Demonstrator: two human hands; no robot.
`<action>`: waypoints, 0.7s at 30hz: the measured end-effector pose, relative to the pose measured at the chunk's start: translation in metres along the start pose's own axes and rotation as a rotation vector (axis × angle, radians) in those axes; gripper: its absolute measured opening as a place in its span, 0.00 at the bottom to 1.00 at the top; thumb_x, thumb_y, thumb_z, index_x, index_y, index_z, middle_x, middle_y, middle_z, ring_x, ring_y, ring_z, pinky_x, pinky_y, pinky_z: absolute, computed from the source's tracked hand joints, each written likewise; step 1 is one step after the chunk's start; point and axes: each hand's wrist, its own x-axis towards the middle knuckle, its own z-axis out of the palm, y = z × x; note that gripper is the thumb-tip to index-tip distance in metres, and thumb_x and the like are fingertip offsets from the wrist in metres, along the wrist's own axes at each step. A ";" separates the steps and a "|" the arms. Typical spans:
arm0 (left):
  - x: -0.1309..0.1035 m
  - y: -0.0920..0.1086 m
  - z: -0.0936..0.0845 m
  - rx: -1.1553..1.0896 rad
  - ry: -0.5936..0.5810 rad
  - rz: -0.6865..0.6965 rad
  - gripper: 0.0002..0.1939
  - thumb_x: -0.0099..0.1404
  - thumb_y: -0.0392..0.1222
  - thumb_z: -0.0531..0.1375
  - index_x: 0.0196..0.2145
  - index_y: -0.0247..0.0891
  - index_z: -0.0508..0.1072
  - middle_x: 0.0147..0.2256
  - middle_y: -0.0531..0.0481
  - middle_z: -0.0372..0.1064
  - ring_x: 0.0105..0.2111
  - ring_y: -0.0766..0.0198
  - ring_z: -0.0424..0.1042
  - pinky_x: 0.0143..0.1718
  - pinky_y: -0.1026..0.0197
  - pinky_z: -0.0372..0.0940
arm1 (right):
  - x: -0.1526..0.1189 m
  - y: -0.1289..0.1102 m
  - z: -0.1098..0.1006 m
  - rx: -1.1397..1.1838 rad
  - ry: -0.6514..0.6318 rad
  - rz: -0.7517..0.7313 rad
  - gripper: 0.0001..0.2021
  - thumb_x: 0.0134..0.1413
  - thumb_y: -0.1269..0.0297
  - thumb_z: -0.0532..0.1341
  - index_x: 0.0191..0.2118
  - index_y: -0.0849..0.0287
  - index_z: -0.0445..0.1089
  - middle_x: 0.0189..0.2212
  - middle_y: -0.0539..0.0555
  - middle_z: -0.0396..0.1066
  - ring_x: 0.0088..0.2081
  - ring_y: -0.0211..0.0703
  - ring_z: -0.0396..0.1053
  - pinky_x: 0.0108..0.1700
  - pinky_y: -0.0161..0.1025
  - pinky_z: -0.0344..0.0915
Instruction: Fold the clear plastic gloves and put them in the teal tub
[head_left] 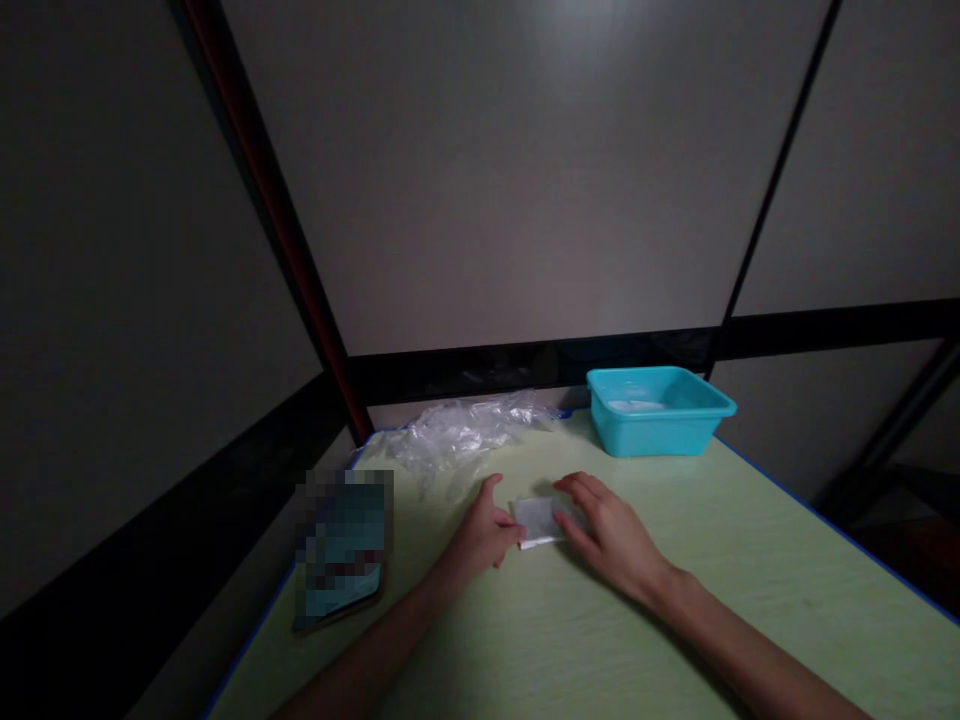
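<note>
A small, flat, pale grey-white rectangle [537, 519] lies on the green table, with a brighter white lower edge. Whether it is folded paper or a plastic packet I cannot tell. My left hand [484, 530] is at its left edge, one fingertip touching or almost touching it, the other fingers spread. Over its right end reaches my right hand [611, 530], thumb and fingers apart, hiding that part. Neither hand is closed around anything.
Crumpled clear plastic bags [469, 435] lie along the table's back edge. At the back right stands a turquoise plastic basin [660, 435] with something white inside. A phone-like device [341, 560], partly blurred, is at the left edge. Behind the green table [480, 660] rise pale panels [525, 200].
</note>
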 end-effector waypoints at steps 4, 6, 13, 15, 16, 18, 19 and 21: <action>0.001 -0.002 -0.001 -0.034 -0.013 0.001 0.35 0.50 0.30 0.55 0.54 0.33 0.43 0.20 0.63 0.61 0.08 0.79 0.51 0.09 0.74 0.46 | -0.010 -0.010 0.011 -0.216 -0.204 -0.173 0.30 0.54 0.51 0.49 0.57 0.69 0.50 0.58 0.66 0.47 0.58 0.53 0.46 0.55 0.53 0.47; 0.001 -0.003 -0.001 -0.050 -0.019 0.007 0.35 0.49 0.30 0.56 0.53 0.33 0.44 0.20 0.63 0.62 0.08 0.78 0.51 0.09 0.73 0.46 | -0.013 -0.009 0.018 -0.262 -0.277 -0.179 0.34 0.55 0.47 0.45 0.58 0.71 0.47 0.58 0.66 0.44 0.59 0.53 0.41 0.56 0.54 0.44; 0.002 -0.004 -0.007 -0.046 -0.039 -0.003 0.33 0.50 0.33 0.55 0.52 0.32 0.45 0.19 0.61 0.65 0.08 0.77 0.49 0.10 0.72 0.44 | -0.013 -0.009 0.019 -0.298 -0.365 -0.128 0.37 0.54 0.43 0.40 0.59 0.72 0.45 0.58 0.67 0.41 0.59 0.52 0.39 0.57 0.53 0.42; 0.001 -0.005 -0.007 -0.012 -0.042 0.008 0.31 0.51 0.34 0.54 0.52 0.31 0.45 0.18 0.61 0.64 0.08 0.75 0.49 0.11 0.71 0.46 | -0.013 -0.009 0.019 -0.298 -0.363 -0.122 0.37 0.54 0.43 0.40 0.59 0.72 0.44 0.58 0.67 0.41 0.59 0.52 0.39 0.57 0.53 0.42; 0.000 -0.006 -0.007 0.018 -0.013 0.043 0.29 0.52 0.34 0.53 0.51 0.31 0.47 0.17 0.62 0.63 0.09 0.74 0.52 0.12 0.71 0.49 | -0.013 -0.009 0.019 -0.299 -0.355 -0.120 0.37 0.54 0.43 0.40 0.59 0.72 0.44 0.59 0.67 0.41 0.59 0.52 0.39 0.57 0.53 0.43; -0.005 -0.007 -0.005 0.132 0.112 0.189 0.23 0.52 0.33 0.52 0.48 0.32 0.53 0.18 0.60 0.61 0.15 0.71 0.59 0.18 0.69 0.56 | -0.014 -0.009 0.020 -0.306 -0.328 -0.120 0.37 0.54 0.43 0.40 0.59 0.71 0.44 0.59 0.66 0.40 0.60 0.52 0.38 0.57 0.53 0.43; -0.009 -0.007 -0.003 0.219 0.180 0.292 0.20 0.53 0.33 0.52 0.45 0.33 0.57 0.20 0.57 0.62 0.20 0.68 0.63 0.22 0.67 0.59 | -0.014 -0.008 0.020 -0.314 -0.309 -0.121 0.37 0.54 0.43 0.41 0.59 0.71 0.43 0.59 0.66 0.39 0.60 0.51 0.38 0.57 0.53 0.43; -0.020 -0.007 -0.001 0.426 0.226 0.511 0.16 0.53 0.32 0.51 0.41 0.35 0.62 0.30 0.50 0.66 0.31 0.63 0.67 0.34 0.62 0.62 | -0.015 -0.007 0.021 -0.337 -0.271 -0.130 0.38 0.54 0.43 0.41 0.60 0.71 0.42 0.59 0.65 0.37 0.60 0.51 0.35 0.58 0.52 0.42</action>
